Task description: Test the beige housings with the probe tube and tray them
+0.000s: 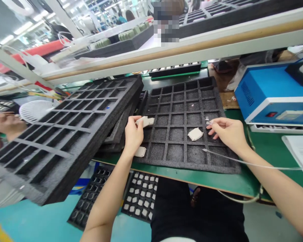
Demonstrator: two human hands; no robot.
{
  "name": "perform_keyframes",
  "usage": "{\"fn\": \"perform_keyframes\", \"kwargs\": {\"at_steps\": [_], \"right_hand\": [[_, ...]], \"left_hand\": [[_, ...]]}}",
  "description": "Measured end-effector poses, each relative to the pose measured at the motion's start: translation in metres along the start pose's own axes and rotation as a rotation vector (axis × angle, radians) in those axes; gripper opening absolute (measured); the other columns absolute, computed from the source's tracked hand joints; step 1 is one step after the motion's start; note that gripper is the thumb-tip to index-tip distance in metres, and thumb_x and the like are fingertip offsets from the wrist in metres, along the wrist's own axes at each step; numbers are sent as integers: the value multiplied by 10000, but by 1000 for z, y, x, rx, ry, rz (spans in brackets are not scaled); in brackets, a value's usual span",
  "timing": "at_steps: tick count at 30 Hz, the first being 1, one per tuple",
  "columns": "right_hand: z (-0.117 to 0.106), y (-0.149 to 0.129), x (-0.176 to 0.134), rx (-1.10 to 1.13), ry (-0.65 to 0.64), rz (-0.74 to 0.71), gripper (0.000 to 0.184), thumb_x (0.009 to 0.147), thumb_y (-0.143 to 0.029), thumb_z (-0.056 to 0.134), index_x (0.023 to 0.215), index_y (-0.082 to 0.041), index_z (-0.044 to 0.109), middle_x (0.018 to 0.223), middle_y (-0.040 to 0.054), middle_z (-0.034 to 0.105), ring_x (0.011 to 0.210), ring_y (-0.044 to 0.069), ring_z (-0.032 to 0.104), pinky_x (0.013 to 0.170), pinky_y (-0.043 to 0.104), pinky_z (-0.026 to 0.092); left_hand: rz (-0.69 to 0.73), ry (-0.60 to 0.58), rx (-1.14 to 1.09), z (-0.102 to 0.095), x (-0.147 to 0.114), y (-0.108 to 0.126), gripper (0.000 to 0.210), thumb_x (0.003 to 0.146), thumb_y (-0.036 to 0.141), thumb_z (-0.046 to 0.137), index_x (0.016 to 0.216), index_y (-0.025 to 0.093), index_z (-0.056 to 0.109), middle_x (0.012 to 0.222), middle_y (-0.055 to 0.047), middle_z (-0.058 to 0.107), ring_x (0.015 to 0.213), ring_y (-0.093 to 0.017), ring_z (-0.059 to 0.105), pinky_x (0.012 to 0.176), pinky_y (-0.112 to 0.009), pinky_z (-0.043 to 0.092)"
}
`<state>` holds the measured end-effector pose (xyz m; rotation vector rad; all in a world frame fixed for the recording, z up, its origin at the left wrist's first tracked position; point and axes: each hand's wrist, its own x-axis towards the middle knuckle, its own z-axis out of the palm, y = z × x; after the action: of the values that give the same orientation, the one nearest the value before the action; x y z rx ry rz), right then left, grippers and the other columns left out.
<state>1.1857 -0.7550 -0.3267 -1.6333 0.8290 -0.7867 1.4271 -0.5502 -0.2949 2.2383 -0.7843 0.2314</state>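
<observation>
My left hand (134, 134) is closed around a small off-white plastic casing (147, 121) above the left side of a dark grey foam tray (168, 134). My right hand (226, 131) pinches a small clear piece (209, 123), perhaps film, over the tray's right side. Between the hands, a flat off-white cover (195, 134) lies on the tray. Another off-white part (140, 152) sits by my left wrist at the tray's left edge. A thin white cable (242, 162) runs in from the right, its tip over the tray's front compartments.
Large foam trays (73, 134) are stacked at a tilt on the left. A blue machine (272, 90) stands at the right beside papers (299, 151). A shelf rail (192, 42) crosses the back. Below the bench are trays of white parts (140, 195). Another person's hand (8, 124) shows far left.
</observation>
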Motion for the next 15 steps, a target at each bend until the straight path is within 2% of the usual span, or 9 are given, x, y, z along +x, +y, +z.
{"fn": "perform_keyframes", "kwargs": {"at_steps": [4,9,13,15], "right_hand": [[0,0,0,-8,-6,-19,149,739,-253,628,763,-113,673,696,80,710,517,134,646,376,179,504],[-1,-1,0,-27,-30,-41,153,744,-251,615,768,-112,672,695,76,707,517,126,645,393,174,509],[0,-1,0,-25,-40,-51,164,743,-254,607,775,-108,675,683,75,702,511,123,645,395,170,504],[1,-1,-1,-18,-45,-54,168,737,-259,614,773,-107,675,669,73,698,511,126,647,395,170,504]], "left_hand": [[-39,-106,125,2,-7,-23,234,868,197,392,976,157,596,988,-137,682,995,-297,629,912,-465,470],[51,-292,148,4,-7,-23,238,826,183,416,909,169,639,952,-116,690,956,-290,641,924,-466,478],[172,-320,134,-4,-13,-22,311,763,194,524,1053,154,630,1155,-124,623,1121,-266,581,1022,-418,440],[216,-311,122,-8,-17,-23,339,739,184,552,1069,158,625,1164,-124,611,1126,-264,580,1020,-413,448]]}}
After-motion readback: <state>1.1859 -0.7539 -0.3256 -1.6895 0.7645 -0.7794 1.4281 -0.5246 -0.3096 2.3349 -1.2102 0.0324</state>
